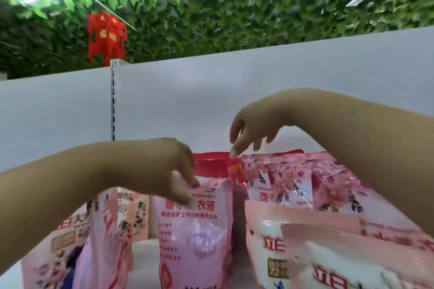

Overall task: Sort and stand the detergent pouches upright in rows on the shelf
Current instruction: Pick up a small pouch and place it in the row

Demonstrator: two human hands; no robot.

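On the shelf [145, 251], the left hand [171, 166] pinches the top edge of an upright pink detergent pouch [196, 230] while the right hand [251, 131] hovers loosely open behind; the glossy liquid-filled pouch looks heavy, floppy, slippery, best gripped along its stiffer top seam.

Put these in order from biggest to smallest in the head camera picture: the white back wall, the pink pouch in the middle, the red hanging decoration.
1. white back wall
2. pink pouch, though nearness to the camera enlarges it
3. red hanging decoration
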